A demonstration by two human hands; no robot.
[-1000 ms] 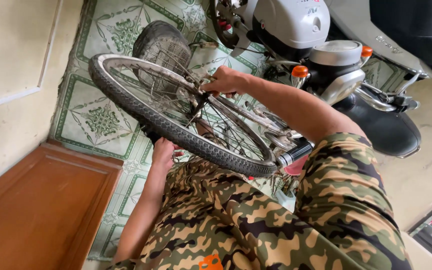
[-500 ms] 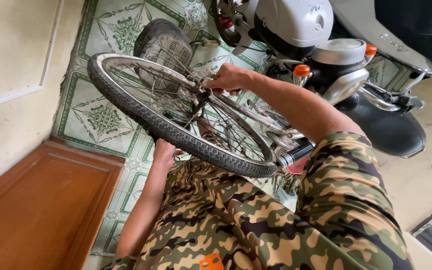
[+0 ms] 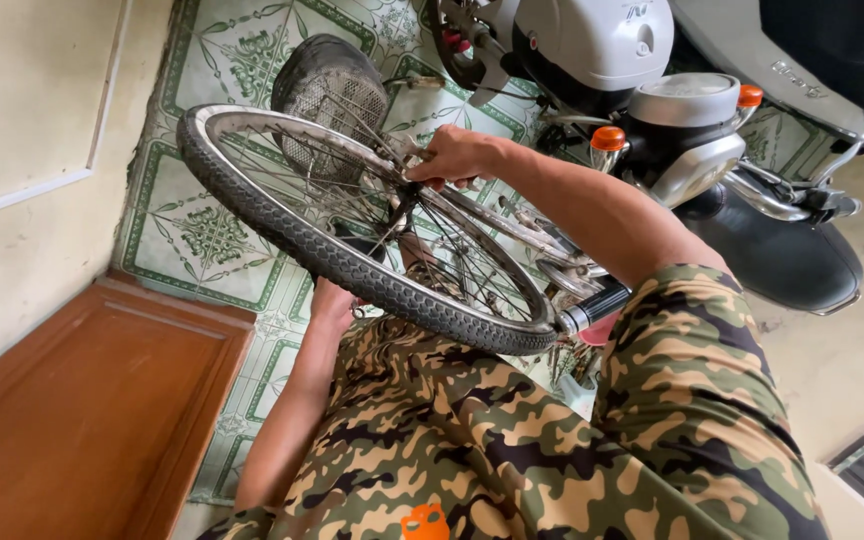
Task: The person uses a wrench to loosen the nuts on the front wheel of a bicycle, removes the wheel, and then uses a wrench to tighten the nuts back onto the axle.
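The picture is turned sideways, with the person's camouflage clothing [image 3: 552,440] filling the lower part. A bicycle wheel [image 3: 352,225] sits between the two hands, its black tyre facing the camera and its metal rim and spokes in plain view; it belongs to a bicycle whose black handlebar end [image 3: 592,305] pokes out beside the tyre. The right hand [image 3: 457,157] reaches over the top of the wheel and has its grip closed on a metal part at the hub, among the spokes. The left hand [image 3: 337,300] is below the wheel, pressed up against the underside of the tyre; most of its fingers are hidden behind the tyre, so I cannot tell whether its grip is closed or loose.

Behind the wheel a wire basket [image 3: 327,90] with a dark liner lies against the green patterned floor tiles [image 3: 212,235]. A scooter [image 3: 652,80] stands near, well within reach of the right arm, with a grey body, orange indicator lamps and a round gauge. A brown wooden panel [image 3: 92,420] runs along the cream wall [image 3: 22,160] on the left of the frame.
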